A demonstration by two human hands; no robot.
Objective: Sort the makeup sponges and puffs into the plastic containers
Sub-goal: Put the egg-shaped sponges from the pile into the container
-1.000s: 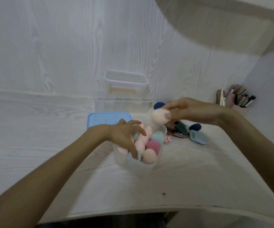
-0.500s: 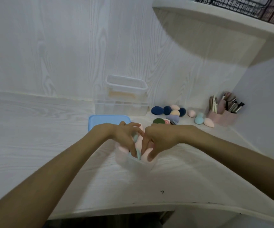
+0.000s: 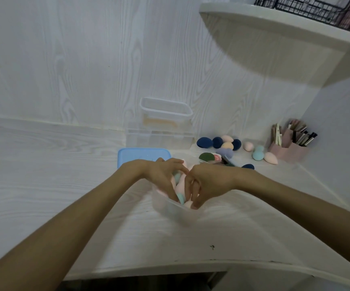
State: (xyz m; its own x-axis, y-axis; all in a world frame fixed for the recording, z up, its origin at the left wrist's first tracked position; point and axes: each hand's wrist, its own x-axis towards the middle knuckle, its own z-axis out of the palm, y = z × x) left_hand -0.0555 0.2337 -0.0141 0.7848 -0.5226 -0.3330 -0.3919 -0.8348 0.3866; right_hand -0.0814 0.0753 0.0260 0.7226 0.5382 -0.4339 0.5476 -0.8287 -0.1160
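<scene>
A: What does the head view show at the middle of the table (image 3: pixel 44 185)?

B: A clear plastic tub (image 3: pixel 171 208) stands there, and both hands are down inside it. It holds pink and teal sponges (image 3: pixel 180 186), packed between the two hands.

A: How do the hands lie?

B: The left hand (image 3: pixel 164 175) reaches in from the left, its fingers (image 3: pixel 173 191) curved down over the sponges and touching them. The right hand (image 3: pixel 208 182) comes in from the right, its fingers (image 3: pixel 195 196) curled down into the pile near the front wall of the tub. Whether either hand truly grips a sponge I cannot tell; the fingertips are buried among them.

A: And the rest of the sponges?

B: Loose ones lie on the table to the right, behind the right hand. A cluster of dark blue, peach and lilac sponges (image 3: pixel 222 143) sits near the wall, and a pink, a teal and another pink one lie further right, next to a pink brush holder (image 3: pixel 289 150). Some flat puffs (image 3: pixel 209 158), one dark green, lie just behind the right hand.

A: Other containers?

B: A blue lid (image 3: pixel 136 156) lies flat behind the left hand. Behind it, against the wall, two clear boxes (image 3: pixel 165 127) are stacked. A shelf (image 3: pixel 274 38) with a black wire basket (image 3: pixel 308 9) hangs above at the right.
</scene>
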